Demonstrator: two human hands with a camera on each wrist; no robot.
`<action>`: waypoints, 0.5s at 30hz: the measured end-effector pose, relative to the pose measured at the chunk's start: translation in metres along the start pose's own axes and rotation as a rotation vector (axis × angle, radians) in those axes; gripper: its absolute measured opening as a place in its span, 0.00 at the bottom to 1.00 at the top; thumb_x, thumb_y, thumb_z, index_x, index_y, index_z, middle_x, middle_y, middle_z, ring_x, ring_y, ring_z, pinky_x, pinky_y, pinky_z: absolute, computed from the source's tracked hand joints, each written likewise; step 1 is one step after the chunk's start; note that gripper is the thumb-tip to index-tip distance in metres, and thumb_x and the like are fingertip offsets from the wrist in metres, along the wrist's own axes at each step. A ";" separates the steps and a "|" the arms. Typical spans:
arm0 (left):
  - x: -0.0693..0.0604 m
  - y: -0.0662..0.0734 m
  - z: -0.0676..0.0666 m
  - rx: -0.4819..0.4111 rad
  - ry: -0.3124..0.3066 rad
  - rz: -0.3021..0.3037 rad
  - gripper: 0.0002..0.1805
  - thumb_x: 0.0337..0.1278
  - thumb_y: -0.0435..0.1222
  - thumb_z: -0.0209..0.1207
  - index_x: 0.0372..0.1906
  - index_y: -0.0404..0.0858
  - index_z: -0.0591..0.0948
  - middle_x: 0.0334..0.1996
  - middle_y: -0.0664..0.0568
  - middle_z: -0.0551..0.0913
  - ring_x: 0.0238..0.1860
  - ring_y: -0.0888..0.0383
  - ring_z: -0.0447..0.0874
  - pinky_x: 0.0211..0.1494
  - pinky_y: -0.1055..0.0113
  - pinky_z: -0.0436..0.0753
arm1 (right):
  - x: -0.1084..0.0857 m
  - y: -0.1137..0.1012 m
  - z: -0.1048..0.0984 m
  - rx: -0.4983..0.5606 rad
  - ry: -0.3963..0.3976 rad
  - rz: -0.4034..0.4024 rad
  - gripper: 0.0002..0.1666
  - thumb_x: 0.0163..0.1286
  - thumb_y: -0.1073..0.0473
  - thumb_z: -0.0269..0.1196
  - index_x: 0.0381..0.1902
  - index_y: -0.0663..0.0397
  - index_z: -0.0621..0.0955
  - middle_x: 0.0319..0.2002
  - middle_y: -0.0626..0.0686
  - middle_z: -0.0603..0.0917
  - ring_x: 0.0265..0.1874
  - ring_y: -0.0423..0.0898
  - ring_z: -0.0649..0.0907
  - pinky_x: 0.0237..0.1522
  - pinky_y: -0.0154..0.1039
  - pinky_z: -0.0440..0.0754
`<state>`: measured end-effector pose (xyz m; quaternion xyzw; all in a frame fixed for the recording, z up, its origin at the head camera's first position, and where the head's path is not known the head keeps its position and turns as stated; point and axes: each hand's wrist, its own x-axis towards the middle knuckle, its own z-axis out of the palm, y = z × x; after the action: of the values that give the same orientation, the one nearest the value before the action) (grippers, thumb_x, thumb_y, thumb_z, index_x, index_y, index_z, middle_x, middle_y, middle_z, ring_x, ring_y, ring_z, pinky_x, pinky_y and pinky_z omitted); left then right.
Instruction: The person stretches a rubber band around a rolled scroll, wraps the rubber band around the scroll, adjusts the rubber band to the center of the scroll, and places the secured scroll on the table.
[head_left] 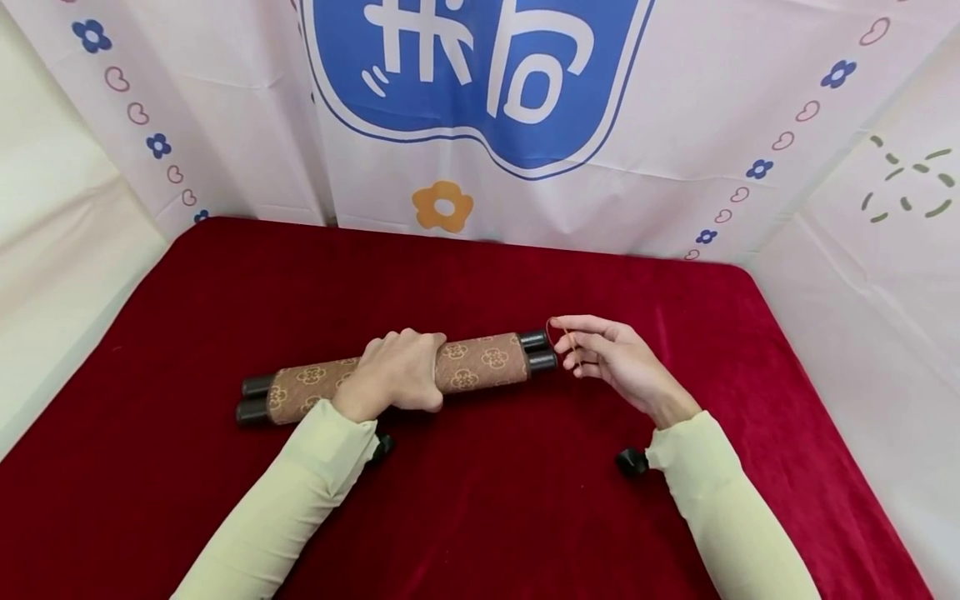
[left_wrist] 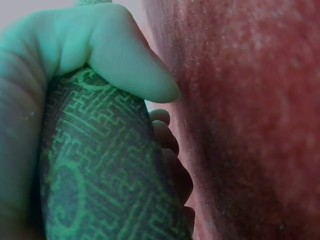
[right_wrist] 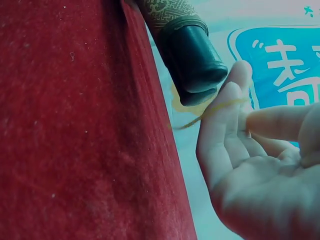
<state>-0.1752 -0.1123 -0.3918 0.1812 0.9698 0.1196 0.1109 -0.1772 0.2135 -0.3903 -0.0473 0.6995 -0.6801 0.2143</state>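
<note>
Mid-frame, the left hand (head_left: 401, 371) grips the scroll (head_left: 487, 364), presumably against unrolling; right of centre, the right hand (head_left: 618, 358) pinches a thin band (right_wrist: 226, 104).

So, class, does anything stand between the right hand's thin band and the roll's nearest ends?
Nothing visible does: the right hand holds the band beside the black ends of the roll; the left hand grips the roll farther along.

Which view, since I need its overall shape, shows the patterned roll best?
The head view: the patterned roll shows both dark ends, though the left hand covers its middle. The left wrist view shows only a greenish close-up of its pattern; the right wrist view, just one end.
</note>
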 end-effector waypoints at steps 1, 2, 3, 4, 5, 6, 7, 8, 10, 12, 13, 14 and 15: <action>0.000 0.000 0.000 -0.001 0.002 0.001 0.38 0.30 0.41 0.68 0.60 0.42 0.82 0.27 0.50 0.82 0.28 0.50 0.82 0.25 0.55 0.76 | -0.001 0.000 -0.001 -0.007 -0.006 -0.003 0.25 0.85 0.60 0.52 0.74 0.60 0.73 0.41 0.47 0.87 0.35 0.39 0.85 0.42 0.32 0.86; 0.000 0.000 0.000 -0.001 0.003 0.002 0.36 0.29 0.41 0.68 0.57 0.42 0.83 0.27 0.50 0.82 0.28 0.50 0.81 0.25 0.54 0.76 | -0.001 0.001 -0.001 -0.014 -0.007 -0.002 0.26 0.84 0.60 0.53 0.76 0.59 0.72 0.42 0.46 0.87 0.36 0.39 0.85 0.42 0.32 0.86; 0.000 0.000 0.000 -0.001 0.006 0.003 0.33 0.29 0.41 0.68 0.54 0.43 0.83 0.26 0.51 0.82 0.28 0.50 0.81 0.25 0.54 0.75 | -0.001 0.001 -0.001 -0.018 -0.006 0.003 0.27 0.84 0.61 0.54 0.76 0.58 0.71 0.43 0.46 0.88 0.36 0.39 0.85 0.42 0.32 0.86; 0.000 -0.001 0.000 -0.001 0.007 0.004 0.31 0.29 0.41 0.68 0.52 0.43 0.83 0.26 0.51 0.81 0.27 0.50 0.81 0.25 0.54 0.75 | -0.001 0.001 -0.001 -0.019 -0.002 0.008 0.27 0.84 0.61 0.54 0.77 0.58 0.71 0.44 0.46 0.88 0.37 0.39 0.85 0.43 0.31 0.86; 0.000 -0.001 0.000 0.000 0.008 0.004 0.30 0.28 0.41 0.68 0.49 0.44 0.83 0.26 0.51 0.81 0.27 0.50 0.81 0.24 0.54 0.75 | -0.001 0.002 -0.001 -0.017 0.002 0.013 0.27 0.83 0.61 0.55 0.77 0.58 0.71 0.44 0.46 0.88 0.37 0.39 0.85 0.43 0.31 0.85; 0.000 -0.001 0.000 0.002 0.009 0.004 0.28 0.28 0.41 0.68 0.48 0.44 0.82 0.26 0.51 0.81 0.27 0.50 0.81 0.24 0.54 0.75 | -0.001 0.002 -0.001 -0.014 0.008 0.017 0.27 0.83 0.62 0.55 0.76 0.58 0.72 0.45 0.47 0.88 0.37 0.38 0.85 0.43 0.31 0.85; 0.000 -0.001 0.000 0.003 0.009 0.004 0.28 0.28 0.41 0.68 0.47 0.44 0.82 0.26 0.51 0.81 0.27 0.50 0.81 0.24 0.54 0.75 | -0.001 0.002 -0.001 -0.010 0.014 0.022 0.27 0.82 0.63 0.57 0.75 0.60 0.73 0.45 0.47 0.87 0.36 0.38 0.84 0.43 0.31 0.85; 0.000 -0.001 0.000 0.005 0.009 0.004 0.28 0.28 0.41 0.68 0.47 0.44 0.82 0.27 0.51 0.82 0.27 0.50 0.81 0.24 0.54 0.76 | -0.001 0.002 -0.001 -0.007 0.021 0.027 0.27 0.81 0.64 0.58 0.75 0.61 0.74 0.46 0.48 0.87 0.36 0.38 0.84 0.43 0.30 0.85; 0.000 -0.001 0.000 0.006 0.008 0.004 0.31 0.28 0.41 0.68 0.50 0.44 0.83 0.28 0.50 0.83 0.28 0.50 0.82 0.25 0.54 0.76 | -0.001 0.003 -0.001 -0.010 0.028 0.035 0.27 0.79 0.64 0.60 0.73 0.63 0.75 0.47 0.49 0.85 0.35 0.38 0.83 0.42 0.30 0.85; 0.000 0.000 0.000 0.005 0.002 0.004 0.34 0.28 0.41 0.68 0.54 0.43 0.83 0.29 0.50 0.83 0.28 0.50 0.82 0.25 0.54 0.77 | -0.001 0.004 -0.001 -0.017 0.034 0.044 0.27 0.77 0.65 0.63 0.71 0.64 0.77 0.49 0.51 0.84 0.34 0.38 0.83 0.42 0.31 0.86; 0.000 0.000 0.000 0.004 -0.002 0.004 0.35 0.29 0.41 0.68 0.56 0.43 0.83 0.30 0.50 0.84 0.28 0.50 0.82 0.25 0.54 0.77 | -0.001 0.005 -0.001 -0.023 0.035 0.049 0.26 0.77 0.65 0.64 0.70 0.65 0.77 0.49 0.51 0.83 0.34 0.38 0.84 0.42 0.31 0.86; -0.001 0.000 0.000 0.003 -0.006 0.003 0.37 0.29 0.41 0.68 0.58 0.42 0.83 0.30 0.50 0.84 0.29 0.50 0.82 0.26 0.54 0.77 | -0.001 0.006 0.000 -0.030 0.035 0.051 0.26 0.76 0.64 0.64 0.70 0.65 0.78 0.50 0.51 0.83 0.34 0.39 0.84 0.42 0.31 0.86; -0.001 0.001 0.000 0.002 -0.010 0.002 0.38 0.29 0.41 0.68 0.60 0.42 0.83 0.30 0.50 0.84 0.29 0.50 0.82 0.26 0.54 0.77 | -0.001 0.006 0.000 -0.035 0.035 0.053 0.26 0.76 0.64 0.65 0.69 0.66 0.78 0.50 0.52 0.83 0.34 0.39 0.85 0.42 0.32 0.87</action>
<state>-0.1742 -0.1120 -0.3919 0.1831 0.9692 0.1177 0.1155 -0.1751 0.2139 -0.3961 -0.0206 0.7160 -0.6626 0.2190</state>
